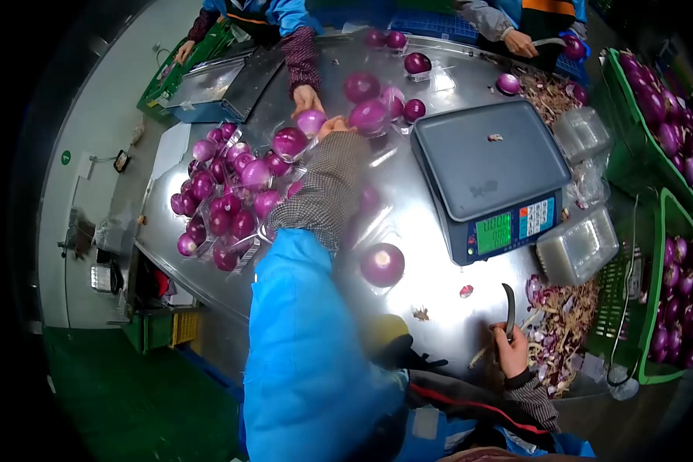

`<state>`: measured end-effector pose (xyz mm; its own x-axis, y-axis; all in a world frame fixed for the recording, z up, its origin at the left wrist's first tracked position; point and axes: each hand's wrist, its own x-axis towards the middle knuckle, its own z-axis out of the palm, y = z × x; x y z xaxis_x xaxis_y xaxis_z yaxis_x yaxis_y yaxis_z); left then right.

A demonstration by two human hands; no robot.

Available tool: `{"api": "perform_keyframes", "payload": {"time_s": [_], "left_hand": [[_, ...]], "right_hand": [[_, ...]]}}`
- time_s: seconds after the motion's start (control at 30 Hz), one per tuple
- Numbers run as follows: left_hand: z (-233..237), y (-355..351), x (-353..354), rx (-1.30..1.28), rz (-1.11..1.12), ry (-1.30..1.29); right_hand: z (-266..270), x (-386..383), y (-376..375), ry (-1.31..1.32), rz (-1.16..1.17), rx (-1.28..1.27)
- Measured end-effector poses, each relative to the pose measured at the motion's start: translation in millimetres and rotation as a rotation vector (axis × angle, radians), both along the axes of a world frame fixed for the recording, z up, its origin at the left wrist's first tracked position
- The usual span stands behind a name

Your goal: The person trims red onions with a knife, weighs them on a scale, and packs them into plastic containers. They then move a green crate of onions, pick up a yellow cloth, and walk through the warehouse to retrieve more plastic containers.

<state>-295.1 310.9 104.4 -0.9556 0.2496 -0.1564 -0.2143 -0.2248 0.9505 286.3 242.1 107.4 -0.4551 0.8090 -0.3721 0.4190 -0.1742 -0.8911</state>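
Observation:
My left hand [333, 125] reaches far across the metal table, mostly hidden behind its checked cuff. It is right beside a purple onion [311, 122] and the packed onions around it; whether its fingers grip anything is hidden. A co-worker's hand [306, 98] is at that same onion from the far side. In my right hand [512, 350], low on the right, is a small curved knife [510, 308], blade pointing up and away from me. A single onion in a clear tray [383, 265] sits between my arms.
A scale [481, 165] with a lit green display stands mid-table. Clear trays [577, 246] are stacked beside it, near onion peelings [566, 331]. Green crates [645, 369] of onions line the right. Packed onions [227, 204] pile up at left. Another co-worker's hand [520, 43] works opposite.

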Motion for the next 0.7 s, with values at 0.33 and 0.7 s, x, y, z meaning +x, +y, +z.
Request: {"api": "perform_keyframes", "payload": {"time_s": [0.33,0.7], "left_hand": [[24.1,13.8,-42.5,0.005,0.281,-0.047],[-25.9,15.8,-101.7,-0.18,0.287,-0.019]], "right_hand": [[-5.9,-31.3,6.7,-0.069,0.025,-0.041],[6.4,-47.4,11.6,-0.127,0.055,-0.048]]}}
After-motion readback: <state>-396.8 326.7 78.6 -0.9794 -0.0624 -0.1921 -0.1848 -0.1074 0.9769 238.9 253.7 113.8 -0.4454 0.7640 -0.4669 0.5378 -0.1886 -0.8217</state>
